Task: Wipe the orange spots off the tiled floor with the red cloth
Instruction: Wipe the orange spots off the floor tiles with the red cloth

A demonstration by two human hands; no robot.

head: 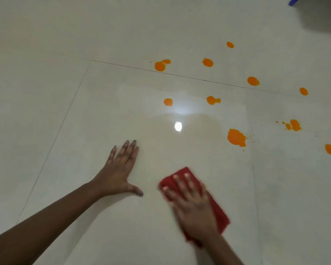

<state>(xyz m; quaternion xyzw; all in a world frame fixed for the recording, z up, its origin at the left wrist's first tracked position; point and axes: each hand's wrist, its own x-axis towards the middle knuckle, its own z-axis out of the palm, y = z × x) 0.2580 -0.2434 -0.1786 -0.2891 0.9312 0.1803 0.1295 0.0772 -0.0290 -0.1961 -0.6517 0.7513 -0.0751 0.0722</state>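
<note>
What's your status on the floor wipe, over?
Left hand flat on tiled floor, bracing. Right hand flat, pressing red cloth to tile. Orange spots unwiped, ahead and right of cloth; nothing between.

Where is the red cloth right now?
In the head view the red cloth lies on the tiled floor, low and right of centre, under the right hand, beside the left hand.

**Ten orange spots (236, 137), one red cloth (221, 217), two grips**

With joined blobs counted as one, ten spots dot the floor (84, 44), plus a few tiny specks. A left grip (118, 173) and a right grip (195, 207). One blue object (294, 0).
</note>
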